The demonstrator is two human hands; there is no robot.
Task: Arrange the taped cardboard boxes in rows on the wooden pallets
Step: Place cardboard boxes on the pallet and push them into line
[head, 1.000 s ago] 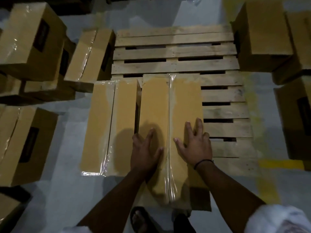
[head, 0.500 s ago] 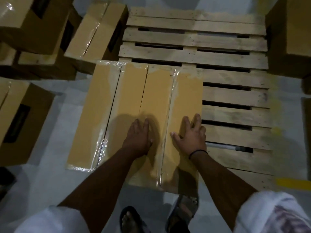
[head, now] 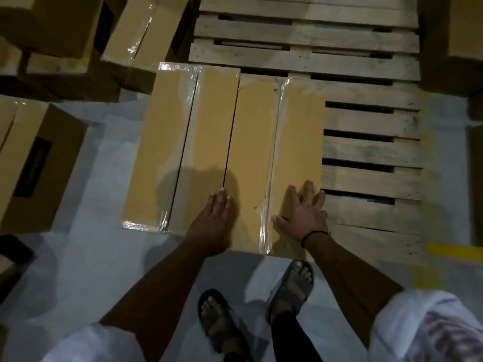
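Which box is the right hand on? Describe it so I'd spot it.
Start at the slatted wooden pallet. Two long tan tape-sealed cardboard boxes lie side by side at its left. Yours is the right one, bordering bare slats, under the right hand.

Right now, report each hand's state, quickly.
Left hand: open, flat where the two taped brown cardboard boxes meet.
Right hand: open, fingers spread on the right-hand box.

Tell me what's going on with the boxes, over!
Left hand flat at the seam between boxes, right hand flat on the right taped box. It sits beside the left taped box, near end sticking out. Wooden pallet slats ahead bare.
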